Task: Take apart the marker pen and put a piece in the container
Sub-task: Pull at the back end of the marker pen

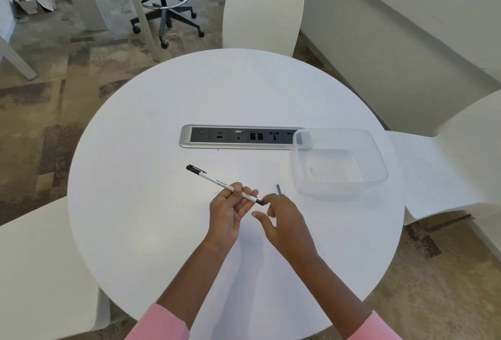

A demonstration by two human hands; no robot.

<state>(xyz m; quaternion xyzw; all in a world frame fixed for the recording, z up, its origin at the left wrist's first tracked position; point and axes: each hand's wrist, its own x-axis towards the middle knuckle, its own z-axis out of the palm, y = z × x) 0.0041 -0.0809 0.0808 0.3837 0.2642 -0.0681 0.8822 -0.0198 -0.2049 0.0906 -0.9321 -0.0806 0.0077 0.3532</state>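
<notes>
My left hand (230, 209) grips a white marker pen (217, 180) near its lower end; the black cap with its clip points up and left, and the dark tip end points right. My right hand (282, 215) hovers just right of that tip, fingers curled, thumb apart, and whether it pinches something small I cannot tell. A short dark grey piece (279, 189) lies on the table just above my right hand. The clear plastic container (379, 160) stands to the right, with nothing visible inside.
The round white table (162, 231) has a power and data socket strip (238, 137) set in its middle; the container overlaps the strip's right end. White chairs stand at the far side (263, 11), right (447, 166) and left (40, 272).
</notes>
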